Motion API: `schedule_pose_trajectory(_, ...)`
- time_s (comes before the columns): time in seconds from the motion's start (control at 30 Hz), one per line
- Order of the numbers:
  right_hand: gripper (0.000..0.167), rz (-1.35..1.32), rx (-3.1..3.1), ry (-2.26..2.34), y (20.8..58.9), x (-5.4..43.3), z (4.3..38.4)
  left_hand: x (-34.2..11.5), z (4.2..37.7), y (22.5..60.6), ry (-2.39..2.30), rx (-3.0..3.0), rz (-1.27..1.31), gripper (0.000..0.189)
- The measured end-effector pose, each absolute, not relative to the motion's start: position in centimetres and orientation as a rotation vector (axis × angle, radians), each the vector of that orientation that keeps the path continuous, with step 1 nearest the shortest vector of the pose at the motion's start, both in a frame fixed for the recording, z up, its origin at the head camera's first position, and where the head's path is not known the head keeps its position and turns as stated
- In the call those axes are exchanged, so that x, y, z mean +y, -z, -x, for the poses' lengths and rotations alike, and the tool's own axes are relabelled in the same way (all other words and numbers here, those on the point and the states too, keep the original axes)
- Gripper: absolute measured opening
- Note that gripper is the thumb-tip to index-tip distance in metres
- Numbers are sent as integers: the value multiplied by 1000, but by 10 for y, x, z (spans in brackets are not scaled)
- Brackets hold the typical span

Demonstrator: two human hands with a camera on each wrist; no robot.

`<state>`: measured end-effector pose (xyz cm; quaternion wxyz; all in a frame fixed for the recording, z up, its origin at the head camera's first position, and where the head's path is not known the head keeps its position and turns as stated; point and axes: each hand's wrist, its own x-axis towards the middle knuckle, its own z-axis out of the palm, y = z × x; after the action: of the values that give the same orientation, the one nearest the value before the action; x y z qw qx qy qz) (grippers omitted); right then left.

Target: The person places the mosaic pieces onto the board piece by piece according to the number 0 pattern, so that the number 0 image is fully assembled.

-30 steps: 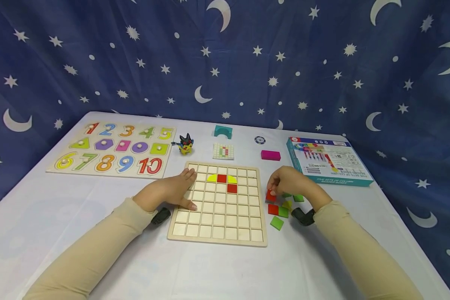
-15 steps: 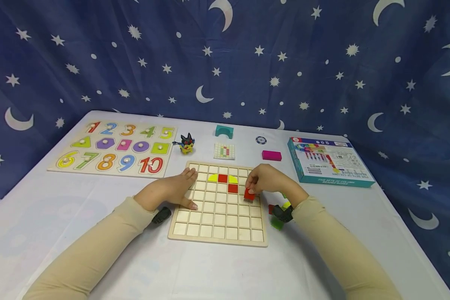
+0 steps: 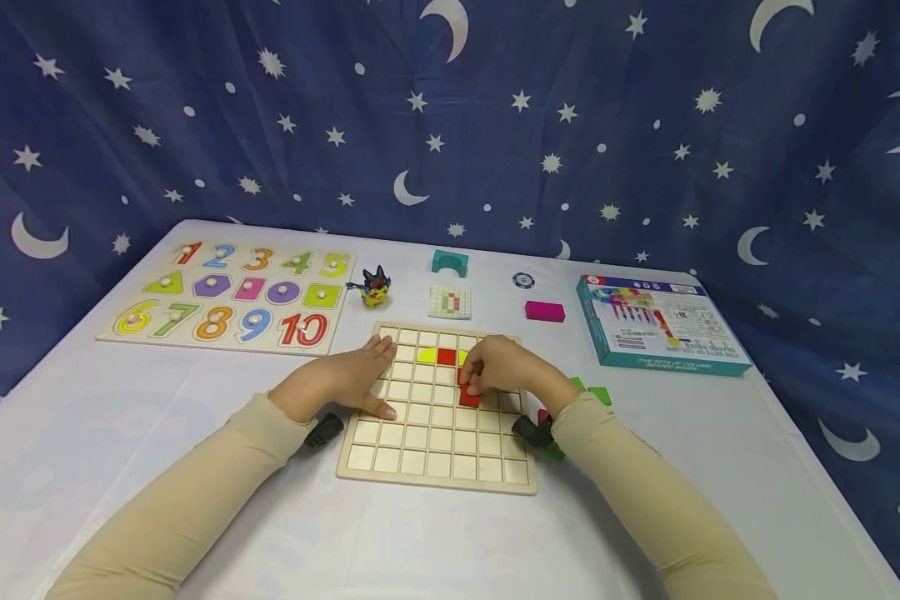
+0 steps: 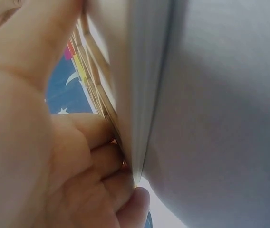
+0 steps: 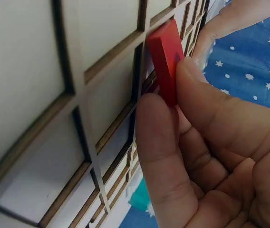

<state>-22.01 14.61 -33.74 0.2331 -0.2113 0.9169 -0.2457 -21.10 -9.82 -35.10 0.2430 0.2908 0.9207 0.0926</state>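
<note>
My left hand (image 3: 345, 383) rests on the left edge of the wooden grid board (image 3: 436, 484), fingers spread over its rim and the thumb over the cells. Between thumb and fingertips my right hand (image 3: 504, 367) pinches a red square tile (image 3: 469, 399). In the right wrist view that tile (image 5: 165, 61) stands tilted, its edge right at the grid's cell ribs. Farther up the board, a yellow quarter-round tile (image 3: 427, 356) lies beside a red square tile (image 3: 446, 357). The right fingers partly hide another yellow tile and a red tile there.
Green tiles (image 3: 600, 395) lie right of the board, others partly hidden beneath the right wrist. Behind the board are a small pattern card (image 3: 450, 302), a toy figure (image 3: 374, 287), a teal arch block (image 3: 450, 263) and a magenta block (image 3: 544, 312). A number puzzle (image 3: 228, 296) and a box (image 3: 660, 325) flank them.
My right hand has carried the red tile from the loose tiles on the right leftward onto the board, just below the placed red tile. My left hand has stayed put.
</note>
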Motion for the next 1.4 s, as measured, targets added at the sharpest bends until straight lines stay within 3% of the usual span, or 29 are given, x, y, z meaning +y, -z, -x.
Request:
schedule_pose_trajectory(0.97, 7, 564, 2564, 676, 340, 139, 216, -98, 211, 351, -225, 2507, -788, 108)
schedule_pose_trajectory(1.4, 8, 495, 2557, 608, 331, 186, 213, -97, 210, 349, -240, 2502, -772, 107)
